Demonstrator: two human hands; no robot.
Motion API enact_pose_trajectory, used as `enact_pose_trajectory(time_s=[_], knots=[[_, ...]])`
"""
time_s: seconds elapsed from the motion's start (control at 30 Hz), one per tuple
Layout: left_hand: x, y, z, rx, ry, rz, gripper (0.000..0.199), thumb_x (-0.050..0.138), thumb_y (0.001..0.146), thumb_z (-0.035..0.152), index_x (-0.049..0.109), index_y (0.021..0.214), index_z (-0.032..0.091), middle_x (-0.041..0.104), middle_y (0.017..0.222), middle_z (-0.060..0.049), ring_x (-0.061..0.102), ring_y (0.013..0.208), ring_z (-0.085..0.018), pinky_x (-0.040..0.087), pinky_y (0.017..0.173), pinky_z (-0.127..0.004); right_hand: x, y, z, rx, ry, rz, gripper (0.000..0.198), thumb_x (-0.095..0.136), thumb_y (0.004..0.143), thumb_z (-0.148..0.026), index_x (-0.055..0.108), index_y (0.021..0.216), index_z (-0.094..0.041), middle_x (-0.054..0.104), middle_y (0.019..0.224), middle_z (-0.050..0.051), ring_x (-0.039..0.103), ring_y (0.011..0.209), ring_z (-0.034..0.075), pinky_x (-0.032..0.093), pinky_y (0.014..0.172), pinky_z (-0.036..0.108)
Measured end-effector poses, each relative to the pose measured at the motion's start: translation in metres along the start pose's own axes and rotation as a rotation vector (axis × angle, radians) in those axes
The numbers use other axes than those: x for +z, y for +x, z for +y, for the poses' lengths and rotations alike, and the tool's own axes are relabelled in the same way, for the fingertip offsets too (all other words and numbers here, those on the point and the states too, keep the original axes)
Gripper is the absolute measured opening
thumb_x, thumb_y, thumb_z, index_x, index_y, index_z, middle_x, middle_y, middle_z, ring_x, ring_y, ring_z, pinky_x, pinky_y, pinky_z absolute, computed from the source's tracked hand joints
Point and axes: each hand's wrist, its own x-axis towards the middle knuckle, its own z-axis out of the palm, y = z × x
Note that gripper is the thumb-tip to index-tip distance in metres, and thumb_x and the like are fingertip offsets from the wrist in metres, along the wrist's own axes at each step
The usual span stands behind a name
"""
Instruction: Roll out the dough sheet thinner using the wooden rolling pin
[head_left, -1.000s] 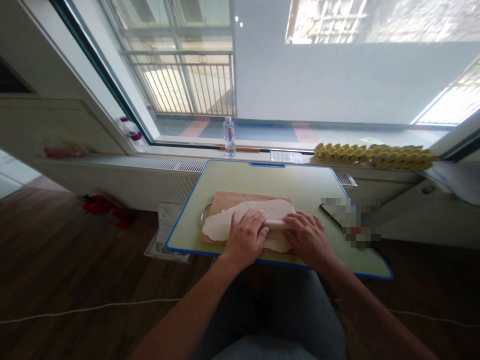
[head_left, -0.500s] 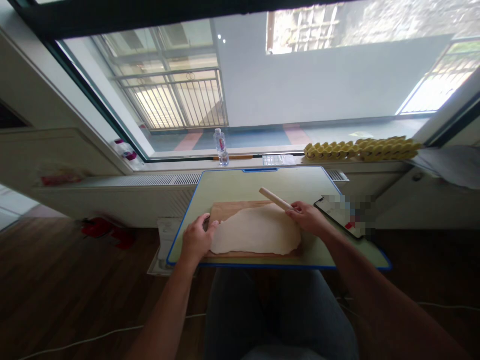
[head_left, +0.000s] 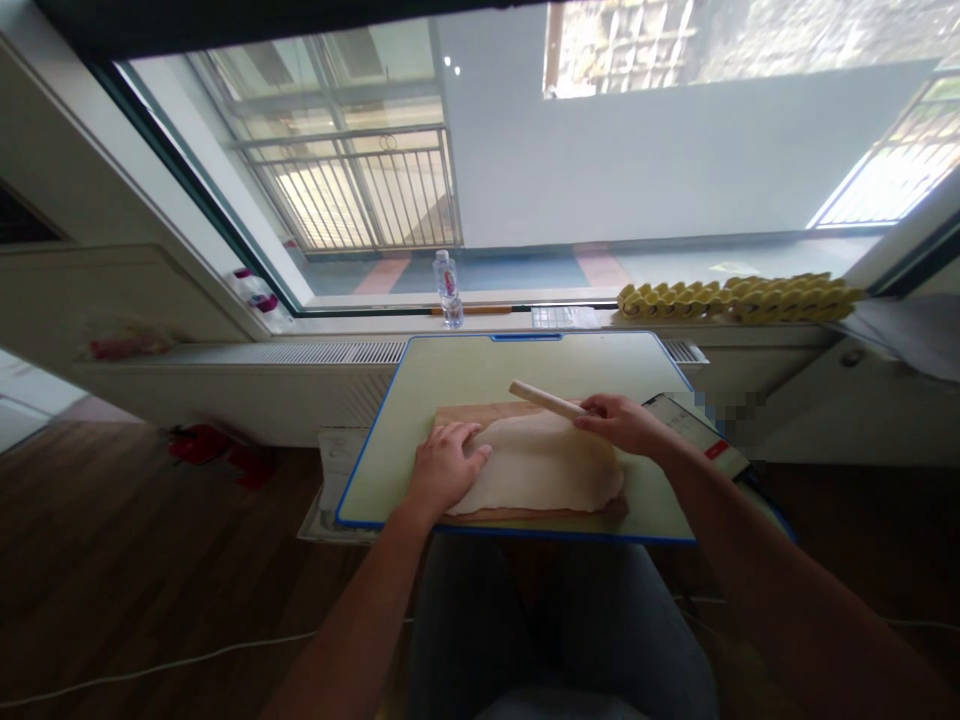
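Dough is spread as a thin, pale sheet over a wooden board on the blue-rimmed table. It is judged soft, limp and easily torn — best lifted by a broad edge, not pinched. The left hand is laid flat and open on its left edge. The right hand is closed around one end of a rolling pin — light and stiff — held above the sheet's far edge.
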Motion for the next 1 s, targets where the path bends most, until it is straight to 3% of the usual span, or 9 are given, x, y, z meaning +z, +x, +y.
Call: enact_pose_trajectory(time_s=[0.17,0.3,0.4,0.5,0.67,0.87,1.0], knots=[[0.001,0.028,0.005,-0.036,0.000,-0.068,0.042,0.065,0.094,0.038,0.072,0.133,0.023,0.073,0.139,-0.009,0.061,0.134,-0.031,0.046,0.117,-0.044,-0.002,-0.012,-0.017,-0.087,0.111,0.087,0.040,0.065,0.089,-0.053,0.077,0.106,-0.018,0.074,0.087,0.004,0.062,0.076,0.019,0.044,0.064,0.029],[0.000,0.050,0.007,0.015,0.022,-0.143,0.032,0.067,0.091,0.040,0.078,0.116,0.024,0.073,0.136,-0.007,0.061,0.130,-0.030,0.042,0.118,-0.044,-0.005,-0.025,-0.028,-0.185,0.232,0.136,0.044,0.065,0.092,-0.056,0.073,0.116,-0.020,0.075,0.093,0.005,0.062,0.077,0.019,0.046,0.064,0.028],[-0.004,0.058,0.010,0.022,0.002,-0.232,0.020,0.069,0.085,0.035,0.078,0.097,0.023,0.077,0.111,-0.004,0.068,0.109,-0.026,0.050,0.102,-0.037,-0.007,-0.029,-0.030,-0.178,0.248,0.173,0.047,0.066,0.091,-0.057,0.071,0.121,-0.021,0.076,0.096,0.007,0.064,0.079,0.020,0.048,0.065,0.028],[-0.012,0.055,0.006,0.016,-0.087,-0.261,0.015,0.070,0.081,0.033,0.074,0.089,0.021,0.075,0.088,0.000,0.067,0.089,-0.021,0.050,0.082,-0.030,-0.007,-0.027,-0.025,-0.135,0.257,0.202,0.048,0.067,0.090,-0.057,0.071,0.121,-0.020,0.077,0.098,0.008,0.066,0.080,0.021,0.049,0.065,0.029],[-0.021,0.043,-0.010,0.008,-0.180,-0.306,0.022,0.063,0.086,0.035,0.079,0.087,0.020,0.078,0.087,-0.002,0.067,0.081,-0.020,0.048,0.071,-0.028,-0.001,-0.014,-0.010,-0.069,0.183,0.209,0.040,0.064,0.093,-0.050,0.072,0.117,-0.020,0.078,0.102,0.007,0.069,0.084,0.022,0.050,0.068,0.029],[-0.013,0.061,-0.010,-0.077,-0.098,-0.132,0.026,0.060,0.094,0.034,0.081,0.101,0.022,0.082,0.101,-0.006,0.072,0.092,-0.022,0.052,0.082,-0.029,0.003,0.013,-0.010,0.088,-0.108,0.144,0.031,0.065,0.096,-0.038,0.076,0.115,-0.016,0.079,0.102,0.011,0.070,0.088,0.022,0.047,0.073,0.029],[-0.007,0.062,-0.008,-0.125,0.008,-0.118,0.023,0.063,0.093,0.038,0.080,0.104,0.027,0.081,0.105,-0.008,0.073,0.097,-0.025,0.053,0.085,-0.031,0.004,0.023,-0.014,0.116,-0.179,0.116,0.030,0.064,0.097,-0.036,0.077,0.116,-0.016,0.079,0.105,0.012,0.070,0.091,0.022,0.047,0.074,0.029]])
